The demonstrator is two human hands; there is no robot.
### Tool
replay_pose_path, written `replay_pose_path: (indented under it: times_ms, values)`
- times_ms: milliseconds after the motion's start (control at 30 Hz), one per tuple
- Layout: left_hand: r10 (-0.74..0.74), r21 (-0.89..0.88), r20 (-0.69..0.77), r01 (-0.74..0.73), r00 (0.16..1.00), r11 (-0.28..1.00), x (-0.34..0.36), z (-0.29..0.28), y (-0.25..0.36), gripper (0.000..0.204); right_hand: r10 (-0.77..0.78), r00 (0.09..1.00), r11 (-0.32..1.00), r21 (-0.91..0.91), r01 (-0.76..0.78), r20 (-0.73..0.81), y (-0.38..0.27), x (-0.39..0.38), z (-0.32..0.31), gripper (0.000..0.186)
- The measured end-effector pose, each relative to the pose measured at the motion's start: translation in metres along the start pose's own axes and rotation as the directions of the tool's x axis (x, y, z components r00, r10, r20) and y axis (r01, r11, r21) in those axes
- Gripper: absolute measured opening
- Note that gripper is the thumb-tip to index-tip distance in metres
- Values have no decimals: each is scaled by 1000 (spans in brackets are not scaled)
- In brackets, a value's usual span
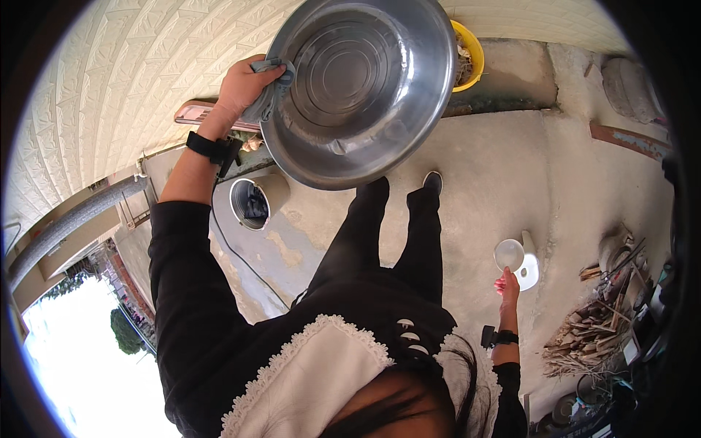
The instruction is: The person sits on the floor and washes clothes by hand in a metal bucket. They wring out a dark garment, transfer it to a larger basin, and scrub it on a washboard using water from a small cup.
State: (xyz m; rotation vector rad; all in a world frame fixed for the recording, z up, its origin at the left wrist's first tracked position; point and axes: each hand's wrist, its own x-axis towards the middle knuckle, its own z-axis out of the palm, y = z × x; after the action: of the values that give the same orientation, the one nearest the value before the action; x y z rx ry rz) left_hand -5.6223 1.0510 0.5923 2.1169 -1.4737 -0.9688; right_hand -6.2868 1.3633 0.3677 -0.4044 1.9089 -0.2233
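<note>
My left hand [246, 86] is closed around a crumpled grey-green cloth [272, 96], which touches the left rim of a large steel basin [343, 66]. The basin's shiny, ringed inside faces me; what bears its weight is hidden. Low on the right, my right hand [507, 286] has its fingers closed at the edge of a small, pale round bowl [509, 255]. Right behind the bowl shows a white plastic object [527, 273] with a rounded end and an upright part; I cannot tell its kind.
A yellow bucket [476, 55] stands behind the basin, beside the tiled wall [168, 44]. A whitish bucket [273, 197] with something dark inside sits on the concrete floor, near a dark hose [244, 263]. Piled firewood [588, 332] lies at the right.
</note>
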Motion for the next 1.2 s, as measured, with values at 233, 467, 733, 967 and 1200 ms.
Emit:
replay_pose_path:
  times_ms: [233, 467, 733, 967, 1200]
  values:
    - [-587, -571, 38, 500, 809, 651, -76, 15, -121, 18, -12, 999, 993, -116, 16, 39, -32, 31, 2, 45]
    - [-832, -937, 3, 293, 555, 192, -67, 95, -304, 18, -1, 1000, 968, -250, 5, 16, -59, 5, 55, 44]
    - [-928, -997, 83, 23, 364, -80, -24, 133, -466, 27, 14, 999, 977, -211, -6, 38, -68, -50, 166, 43]
    - [-826, -981, 68, -115, 560, -159, -24, 149, -537, 40, 54, 980, 997, -67, -42, 193, -91, -45, 291, 36]
    - [-826, -972, 183, -28, 533, -233, -45, 214, -562, 34, -21, 936, 995, -85, 54, 351, -127, 36, 386, 34]
